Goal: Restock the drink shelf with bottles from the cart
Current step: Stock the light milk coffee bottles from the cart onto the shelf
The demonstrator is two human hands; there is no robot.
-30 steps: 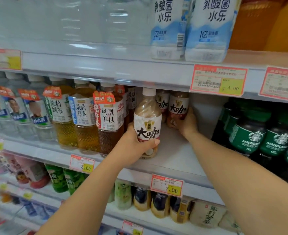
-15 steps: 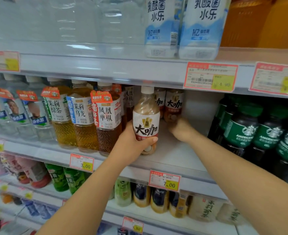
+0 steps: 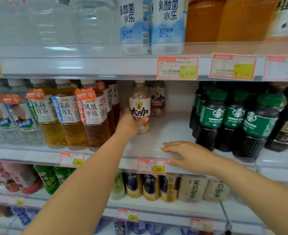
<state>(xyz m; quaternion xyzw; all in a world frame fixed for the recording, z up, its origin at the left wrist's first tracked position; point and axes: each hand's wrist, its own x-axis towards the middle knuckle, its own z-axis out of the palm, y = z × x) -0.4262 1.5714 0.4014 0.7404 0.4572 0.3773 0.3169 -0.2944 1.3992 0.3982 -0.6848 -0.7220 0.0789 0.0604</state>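
Observation:
A beige milk-coffee bottle (image 3: 139, 103) with a white cap and red-and-white label stands upright on the middle shelf (image 3: 170, 131). My left hand (image 3: 129, 123) is wrapped around its lower half. A second bottle of the same drink (image 3: 157, 99) stands behind it and slightly right, deeper in the shelf. My right hand (image 3: 189, 156) rests flat and empty on the shelf's front edge, fingers spread, to the right of the held bottle. The cart is out of view.
Tea bottles (image 3: 92, 114) crowd the shelf just left of my left hand. Dark Starbucks coffee bottles (image 3: 234, 122) stand to the right. A bare strip of shelf lies between them. Price tags (image 3: 151, 166) line the shelf edge. The shelf above (image 3: 89, 65) hangs low over the bottle caps.
My right hand has let go of the rear bottle and drawn back to the shelf's front edge. My left hand has slid the held bottle deeper into the shelf.

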